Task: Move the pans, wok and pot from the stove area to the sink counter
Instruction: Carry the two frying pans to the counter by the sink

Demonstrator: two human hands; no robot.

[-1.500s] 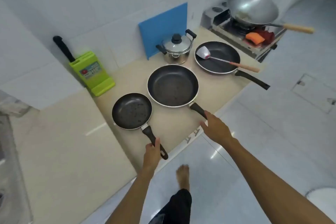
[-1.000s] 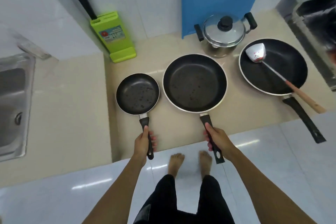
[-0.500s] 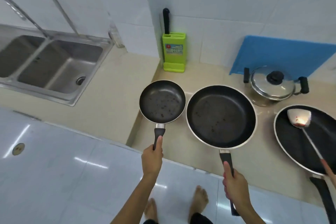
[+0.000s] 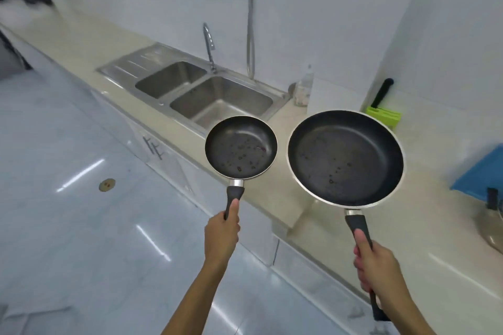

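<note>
- A home kitchen, plain and tiled.
- Long beige counter (image 4: 81, 43) along a white tiled wall (image 4: 313, 16), white cabinet doors (image 4: 163, 155) with metal handles beneath.
- Stainless double-bowl sink (image 4: 206, 95) set into the counter, drainboard on its far side, curved tap (image 4: 209, 43) behind.
- Clear bottle (image 4: 303, 90) just beside the sink's near corner.
- Green knife block (image 4: 383, 118) with one black handle sticking up, against the wall.
- Blue cutting board (image 4: 481, 174) and a lidded steel pot (image 4: 492, 226) at the right edge.
- Two dark non-stick frying pans, small pan (image 4: 241, 147) and large pan (image 4: 345, 158), held over the counter.
- Glossy pale floor tiles (image 4: 81, 226).
</note>
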